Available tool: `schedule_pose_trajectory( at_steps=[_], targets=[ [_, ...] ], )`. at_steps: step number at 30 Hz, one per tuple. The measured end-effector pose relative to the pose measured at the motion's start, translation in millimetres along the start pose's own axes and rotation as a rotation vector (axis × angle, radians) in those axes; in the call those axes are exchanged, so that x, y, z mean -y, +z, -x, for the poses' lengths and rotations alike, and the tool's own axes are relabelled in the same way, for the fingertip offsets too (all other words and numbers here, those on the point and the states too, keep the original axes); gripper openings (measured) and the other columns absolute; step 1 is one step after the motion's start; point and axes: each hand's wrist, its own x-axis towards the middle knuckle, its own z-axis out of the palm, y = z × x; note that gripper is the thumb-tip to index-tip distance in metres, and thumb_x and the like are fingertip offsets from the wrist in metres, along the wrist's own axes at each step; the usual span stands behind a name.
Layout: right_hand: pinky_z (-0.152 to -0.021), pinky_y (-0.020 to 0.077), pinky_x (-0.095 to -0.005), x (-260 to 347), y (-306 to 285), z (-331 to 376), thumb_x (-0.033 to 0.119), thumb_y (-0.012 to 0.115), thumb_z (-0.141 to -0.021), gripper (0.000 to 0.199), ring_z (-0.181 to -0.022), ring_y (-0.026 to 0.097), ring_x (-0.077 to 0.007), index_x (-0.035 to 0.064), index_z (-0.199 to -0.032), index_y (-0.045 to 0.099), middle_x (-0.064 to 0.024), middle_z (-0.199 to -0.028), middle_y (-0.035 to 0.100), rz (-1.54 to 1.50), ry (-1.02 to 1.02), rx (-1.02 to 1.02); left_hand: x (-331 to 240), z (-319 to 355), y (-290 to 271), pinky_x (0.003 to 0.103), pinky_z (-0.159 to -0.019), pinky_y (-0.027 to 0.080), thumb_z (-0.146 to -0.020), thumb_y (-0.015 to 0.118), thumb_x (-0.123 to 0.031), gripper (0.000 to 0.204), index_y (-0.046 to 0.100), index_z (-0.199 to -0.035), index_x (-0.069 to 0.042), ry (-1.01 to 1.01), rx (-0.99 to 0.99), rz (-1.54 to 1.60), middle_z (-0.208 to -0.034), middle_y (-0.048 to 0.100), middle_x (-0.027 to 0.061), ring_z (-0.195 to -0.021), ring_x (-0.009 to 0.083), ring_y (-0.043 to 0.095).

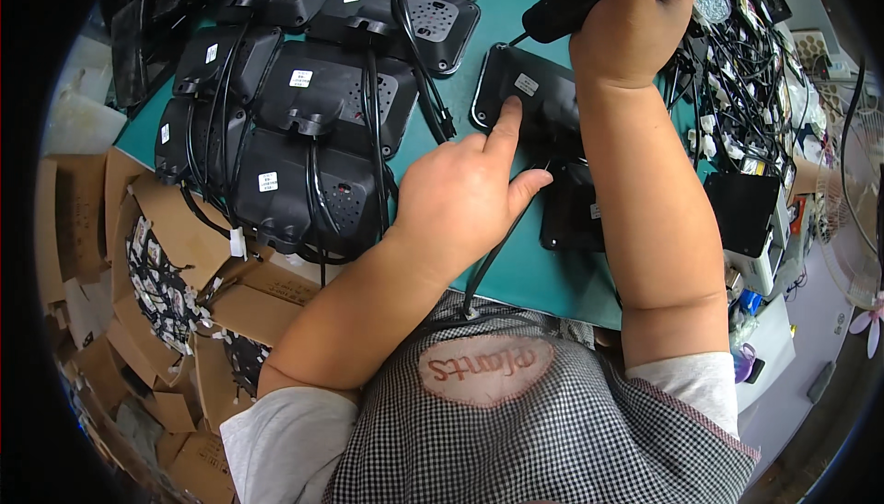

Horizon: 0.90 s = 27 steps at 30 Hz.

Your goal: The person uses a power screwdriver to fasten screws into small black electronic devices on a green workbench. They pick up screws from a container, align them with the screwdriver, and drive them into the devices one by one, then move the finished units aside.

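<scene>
R grip (631, 30) wrapped round blk pwr driver (555, 18); L grip (465, 191) half-spread, index on blk housing (550, 104).

An apron (442, 453) in small black-and-white checks is covering the front — a rounded pale-pink patch (488, 390) is sitting across it, carrying stitched reddish lettering (483, 364). Reddish trim (695, 419) is running along its right edge — a plain light-grey left sleeve (290, 444) and matching right sleeve (691, 389) are showing beside it.

The smooth, matt tabletop (564, 281) carries satin plastic housings (341, 85) with paper labels (300, 79). Left of the tabletop, the cartons (78, 214) are matt cardboard; at its near edge, the apron (497, 453) is woven cloth.
</scene>
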Motion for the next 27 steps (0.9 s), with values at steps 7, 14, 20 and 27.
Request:
schedule_pose_trajectory(
  at_steps=[7,14,20,27],
  targets=[
    [-0.047,0.0432,-0.0245,-7,2,1,0.020,0.064,-0.084,0.024,-0.049,0.050,-0.0131,0.0033,-0.088,0.048,-0.0040,-0.061,0.052,0.032,0.013,0.009,1,0,1,0.036,-0.052,0.047,-0.075,0.064,-0.043,0.066,0.047,-0.127,-0.006,0.013,-0.037,-0.019,-0.068,0.059,0.0114,-0.059,0.0275,0.059],
    [-0.047,0.0442,-0.0255,24,13,1,0.022,0.063,-0.085,0.022,-0.050,0.051,-0.0147,0.0056,-0.086,0.049,-0.0034,-0.062,0.052,-0.070,0.028,-0.023,1,1,0,0.035,-0.052,0.047,-0.076,0.065,-0.041,0.063,0.049,-0.125,-0.005,0.000,-0.016,0.026,-0.068,0.059,0.0111,-0.058,0.0271,0.058],
    [-0.048,0.0415,-0.0254,70,22,-3,0.042,0.061,-0.082,0.030,-0.049,0.049,-0.0130,0.0133,-0.081,0.053,0.0008,-0.060,0.050,-0.206,0.066,-0.016,5,-2,-4,0.029,-0.058,0.046,-0.082,0.064,-0.026,0.043,0.056,-0.117,-0.003,-0.164,-0.119,0.718,-0.074,0.060,0.0105,-0.063,0.0200,0.059],
    [-0.049,0.0430,-0.0261,60,25,-16,0.032,0.062,-0.084,0.026,-0.051,0.050,-0.0140,0.0083,-0.084,0.051,-0.0022,-0.062,0.051,-0.161,0.099,0.054,-6,-13,-21,0.033,-0.062,0.049,-0.080,0.064,-0.025,0.040,0.057,-0.115,-0.007,0.000,-0.131,0.302,-0.077,0.061,0.0109,-0.070,0.0234,0.061]
  ],
)
